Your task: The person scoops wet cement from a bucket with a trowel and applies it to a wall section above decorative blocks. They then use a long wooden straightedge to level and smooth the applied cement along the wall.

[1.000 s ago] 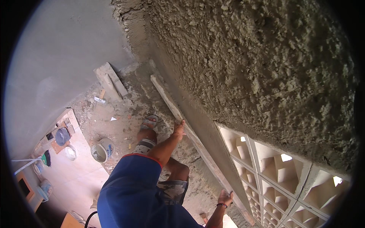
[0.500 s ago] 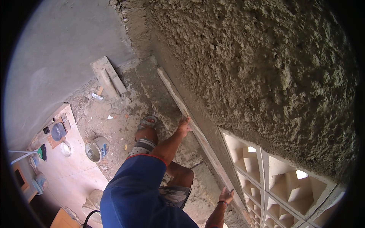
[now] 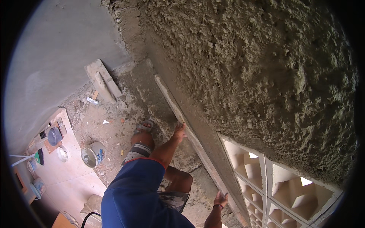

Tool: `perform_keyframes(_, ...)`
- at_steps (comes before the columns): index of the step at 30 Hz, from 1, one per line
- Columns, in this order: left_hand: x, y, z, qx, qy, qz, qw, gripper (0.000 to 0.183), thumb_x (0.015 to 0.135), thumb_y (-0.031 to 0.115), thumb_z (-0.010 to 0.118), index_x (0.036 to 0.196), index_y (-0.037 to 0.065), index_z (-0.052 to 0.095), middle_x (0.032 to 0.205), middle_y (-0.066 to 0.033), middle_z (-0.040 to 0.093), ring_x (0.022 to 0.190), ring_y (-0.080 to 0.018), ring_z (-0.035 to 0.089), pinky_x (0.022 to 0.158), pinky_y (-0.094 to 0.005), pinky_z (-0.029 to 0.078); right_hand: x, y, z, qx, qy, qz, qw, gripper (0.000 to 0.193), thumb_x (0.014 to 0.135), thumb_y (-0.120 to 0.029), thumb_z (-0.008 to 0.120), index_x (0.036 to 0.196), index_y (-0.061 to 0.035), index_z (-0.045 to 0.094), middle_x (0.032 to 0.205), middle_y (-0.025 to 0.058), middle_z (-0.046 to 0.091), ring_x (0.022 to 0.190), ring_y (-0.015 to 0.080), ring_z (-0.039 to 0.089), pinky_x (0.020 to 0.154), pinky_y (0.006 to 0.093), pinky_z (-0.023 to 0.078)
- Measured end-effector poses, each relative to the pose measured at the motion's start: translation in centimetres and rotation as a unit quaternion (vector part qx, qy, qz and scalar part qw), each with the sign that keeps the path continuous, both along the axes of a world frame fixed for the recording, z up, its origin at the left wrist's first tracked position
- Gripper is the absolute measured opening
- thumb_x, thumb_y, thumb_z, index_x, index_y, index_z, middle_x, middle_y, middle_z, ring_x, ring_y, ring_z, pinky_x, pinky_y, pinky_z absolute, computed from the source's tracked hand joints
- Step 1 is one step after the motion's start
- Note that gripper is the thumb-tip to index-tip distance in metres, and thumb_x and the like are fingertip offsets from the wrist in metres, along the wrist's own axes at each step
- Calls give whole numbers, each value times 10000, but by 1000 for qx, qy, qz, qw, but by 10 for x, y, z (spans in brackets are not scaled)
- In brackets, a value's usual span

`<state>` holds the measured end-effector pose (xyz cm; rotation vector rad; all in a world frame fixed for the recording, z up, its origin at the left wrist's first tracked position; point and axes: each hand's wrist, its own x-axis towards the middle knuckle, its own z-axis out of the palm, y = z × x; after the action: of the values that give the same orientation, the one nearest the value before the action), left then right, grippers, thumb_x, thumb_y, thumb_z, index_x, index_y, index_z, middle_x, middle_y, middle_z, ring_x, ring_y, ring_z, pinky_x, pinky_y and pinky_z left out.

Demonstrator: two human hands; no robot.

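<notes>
A long, mortar-stained wooden straightedge (image 3: 197, 145) runs along the foot of the wall, close to its plastered lower band. My left hand (image 3: 180, 130) grips it near the middle, the fingers bent over its edge. Lower down, my right hand (image 3: 220, 198) holds the same board, with a dark band around the wrist. Rough wet mortar (image 3: 258, 68) coats the wall above, with a smoother strip beside the board. Pale openwork blocks (image 3: 268, 171) sit in the wall to the right of my right hand.
A plastering float (image 3: 102, 80) lies on the rubble-strewn floor at left. Beyond my feet stand a mortar-stained bucket (image 3: 89, 156), a white container (image 3: 62, 154) and a green-headed broom (image 3: 39, 156). A smooth grey wall (image 3: 68, 49) rises at far left.
The view has shifted slightly. The straightedge and both hands have moved a little down along the wall, away from the far corner. Both hands keep their hold.
</notes>
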<state>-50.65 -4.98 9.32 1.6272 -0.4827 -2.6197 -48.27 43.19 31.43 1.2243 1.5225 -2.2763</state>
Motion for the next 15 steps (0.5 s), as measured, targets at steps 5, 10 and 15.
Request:
perform_keyframes(5, -9, -12, 24, -22, 40, 23, 999, 947, 915, 496, 582, 1537, 205, -70, 1590, -131, 153, 1391, -407, 279, 1027, -512, 414, -10, 5, -2, -20, 45, 21, 999, 399, 942, -292, 577, 1233, -21, 535, 1251, 136, 575, 1161, 291, 539, 1006, 422, 450)
perform_keyframes(10, -12, -28, 47, -25, -6, 15, 1000, 938, 908, 509, 584, 1541, 230, -49, 1587, -129, 162, 1393, -377, 289, 1031, -501, 412, -13, -14, 18, -10, 40, 24, 999, 405, 935, -288, 591, 1238, -25, 531, 1261, 123, 573, 1158, 288, 544, 1004, 421, 448)
perform_keyframes(15, -14, -44, 94, -60, -2, -3, 998, 926, 916, 530, 569, 1542, 181, -18, 1581, -122, 146, 1384, -334, 319, 1010, -485, 446, -15, -28, 46, -11, 50, 27, 998, 423, 925, -278, 609, 1256, -31, 518, 1278, 119, 571, 1158, 293, 552, 996, 430, 455)
